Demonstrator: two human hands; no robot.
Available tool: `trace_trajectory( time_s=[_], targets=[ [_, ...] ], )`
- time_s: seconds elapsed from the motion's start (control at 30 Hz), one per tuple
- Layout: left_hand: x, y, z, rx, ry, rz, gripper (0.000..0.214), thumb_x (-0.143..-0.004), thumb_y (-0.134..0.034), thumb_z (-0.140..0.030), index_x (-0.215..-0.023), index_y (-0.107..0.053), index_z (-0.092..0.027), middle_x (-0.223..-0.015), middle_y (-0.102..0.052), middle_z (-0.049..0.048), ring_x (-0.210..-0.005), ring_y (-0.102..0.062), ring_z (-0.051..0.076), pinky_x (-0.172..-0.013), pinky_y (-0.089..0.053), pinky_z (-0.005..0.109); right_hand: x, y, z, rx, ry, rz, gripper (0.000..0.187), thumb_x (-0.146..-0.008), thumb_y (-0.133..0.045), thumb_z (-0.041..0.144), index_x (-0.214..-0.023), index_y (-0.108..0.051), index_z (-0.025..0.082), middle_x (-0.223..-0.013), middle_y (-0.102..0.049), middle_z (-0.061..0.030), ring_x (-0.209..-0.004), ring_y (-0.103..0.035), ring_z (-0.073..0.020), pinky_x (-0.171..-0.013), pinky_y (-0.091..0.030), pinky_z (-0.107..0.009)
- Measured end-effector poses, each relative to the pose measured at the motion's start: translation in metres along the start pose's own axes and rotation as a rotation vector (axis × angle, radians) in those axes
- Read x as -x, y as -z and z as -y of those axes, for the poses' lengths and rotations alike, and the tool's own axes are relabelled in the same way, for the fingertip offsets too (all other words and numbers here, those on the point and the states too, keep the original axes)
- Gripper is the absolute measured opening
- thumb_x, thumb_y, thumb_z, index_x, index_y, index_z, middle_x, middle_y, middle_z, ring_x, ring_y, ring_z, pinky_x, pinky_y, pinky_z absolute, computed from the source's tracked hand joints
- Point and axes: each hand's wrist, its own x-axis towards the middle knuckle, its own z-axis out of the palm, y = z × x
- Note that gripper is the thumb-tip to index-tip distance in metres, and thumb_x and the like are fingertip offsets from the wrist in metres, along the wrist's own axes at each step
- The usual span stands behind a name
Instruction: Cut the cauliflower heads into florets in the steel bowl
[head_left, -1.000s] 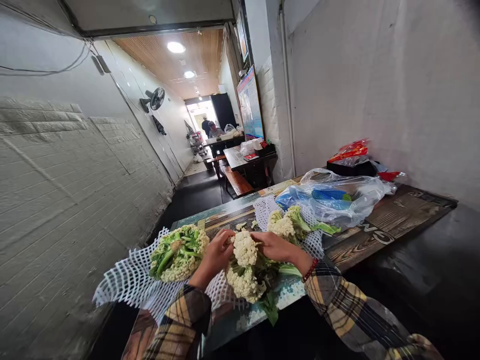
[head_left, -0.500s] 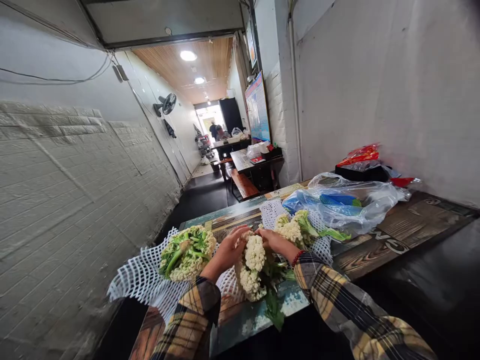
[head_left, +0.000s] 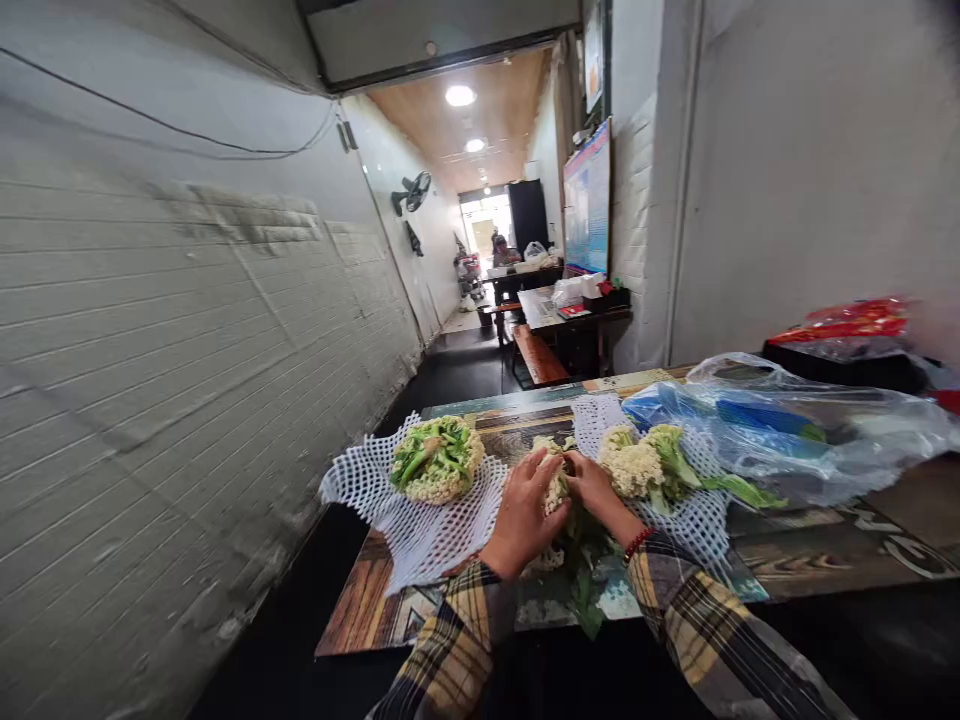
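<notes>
Cauliflower (head_left: 554, 492): long axis front to back, leaves (head_left: 588, 598) toward near edge of table (head_left: 367, 610)
Left hand (head_left: 527, 510): half-curled over it, hold hidden
Right hand (head_left: 598, 491): fingers bent against it, hold unclear

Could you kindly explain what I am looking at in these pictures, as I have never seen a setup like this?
Certainly. There is no robot here: a person in plaid sleeves works with bare hands. All the pictures come from one head-worn camera, looking forward and down.

On the patterned table, a cauliflower lies stalk side up on white foam netting at the left. More cauliflower pieces lie at the right, near a clear plastic bag.

Between them, the left hand and right hand are both on the middle cauliflower; how firmly the fingers grip is partly hidden.
</notes>
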Motion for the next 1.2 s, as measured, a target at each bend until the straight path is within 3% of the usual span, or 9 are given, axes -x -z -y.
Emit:
trace_trajectory(
  time_s=[0.13, 0.23, 0.43, 0.57, 0.7, 0.87, 0.97, 1.13, 1.2],
  targets=[
    [0.010, 0.009, -0.001, 0.010, 0.050, -0.007, 0.081, -0.071, -0.073, -0.031, -0.142, -0.035, -0.026, -0.151, -0.033, 0.0159, -0.139, -0.031, 0.034, -0.111, -0.027, 0.061, -0.004, -0.006, -0.005, -0.003, -0.054, -0.093, 0.029, -0.069, -0.058, 0.033, -0.090, -0.067, 0.015, -0.076, -0.071, -0.0055, -0.067, -0.063, -0.0207, -0.059, -0.044, -0.027],
    [0.028, 0.018, 0.009, 0.000, 0.107, -0.073, 0.075, -0.077, -0.068, -0.033, -0.143, -0.033, -0.023, -0.149, -0.036, 0.0158, -0.138, -0.033, 0.031, -0.112, -0.028, 0.058, -0.015, -0.008, -0.006, 0.008, -0.117, -0.223, 0.041, -0.076, -0.053, 0.036, -0.104, -0.064, 0.009, -0.090, -0.072, -0.0159, -0.078, -0.067, -0.0261, -0.064, -0.048, -0.031],
    [0.090, 0.036, 0.073, -0.118, 0.254, -0.137, 0.050, -0.084, -0.056, -0.034, -0.131, -0.047, -0.021, -0.135, -0.051, 0.0143, -0.126, -0.048, 0.029, -0.105, -0.040, 0.051, -0.004, -0.004, 0.003, 0.037, -0.106, -0.294, 0.039, -0.077, -0.055, 0.027, -0.112, -0.064, 0.013, -0.098, -0.073, -0.0146, -0.093, -0.067, -0.0274, -0.082, -0.051, -0.038],
    [0.122, 0.040, 0.108, -0.259, 0.273, 0.026, 0.047, -0.079, -0.061, -0.043, -0.122, -0.057, -0.024, -0.126, -0.058, 0.0106, -0.115, -0.055, 0.031, -0.098, -0.045, 0.050, 0.035, 0.009, 0.018, 0.101, 0.055, -0.288, 0.041, -0.079, -0.057, 0.025, -0.118, -0.063, 0.016, -0.124, -0.063, -0.0132, -0.119, -0.056, -0.0256, -0.102, -0.042, -0.040],
    [0.111, 0.038, 0.114, -0.367, 0.198, 0.119, 0.024, -0.086, -0.050, -0.034, -0.102, -0.066, -0.026, -0.114, -0.065, 0.0074, -0.107, -0.057, 0.029, -0.093, -0.045, 0.046, 0.079, 0.032, 0.035, 0.187, 0.245, -0.100, 0.035, -0.087, -0.052, 0.024, -0.119, -0.063, 0.019, -0.122, -0.065, -0.0102, -0.116, -0.057, -0.0227, -0.103, -0.043, -0.040],
    [0.058, 0.015, 0.103, -0.257, 0.221, 0.175, 0.027, -0.086, -0.039, -0.021, -0.078, -0.065, -0.018, -0.088, -0.065, 0.0093, -0.085, -0.060, 0.022, -0.082, -0.046, 0.035, 0.117, 0.061, 0.054, 0.351, 0.274, 0.074, 0.031, -0.089, -0.054, 0.023, -0.117, -0.065, 0.018, -0.121, -0.065, -0.0117, -0.116, -0.057, -0.0246, -0.100, -0.044, -0.041],
    [0.037, -0.004, 0.097, -0.188, 0.247, 0.134, 0.025, -0.084, -0.040, -0.022, -0.075, -0.063, -0.018, -0.087, -0.064, 0.0095, -0.087, -0.061, 0.022, -0.084, -0.047, 0.035, 0.133, 0.060, 0.069, 0.392, 0.308, 0.151, 0.030, -0.088, -0.058, 0.026, -0.117, -0.066, 0.021, -0.123, -0.065, -0.0098, -0.115, -0.057, -0.0240, -0.101, -0.043, -0.040],
    [0.058, -0.009, 0.102, -0.025, 0.193, 0.019, 0.030, -0.083, -0.050, -0.036, -0.102, -0.063, -0.016, -0.111, -0.065, 0.0115, -0.107, -0.059, 0.025, -0.095, -0.048, 0.040, 0.159, 0.027, 0.075, 0.319, 0.519, 0.537, 0.038, -0.086, -0.063, 0.043, -0.121, -0.063, 0.031, -0.135, -0.058, -0.0018, -0.121, -0.054, -0.0210, -0.104, -0.040, -0.036],
    [0.080, -0.005, 0.106, 0.017, 0.170, -0.022, 0.039, -0.083, -0.053, -0.038, -0.116, -0.058, -0.018, -0.123, -0.061, 0.0113, -0.116, -0.056, 0.025, -0.100, -0.046, 0.042, 0.159, 0.021, 0.061, 0.322, 0.535, 0.581, 0.040, -0.086, -0.062, 0.045, -0.123, -0.061, 0.031, -0.137, -0.057, -0.0016, -0.125, -0.050, -0.0219, -0.106, -0.039, -0.037]
  ],
)
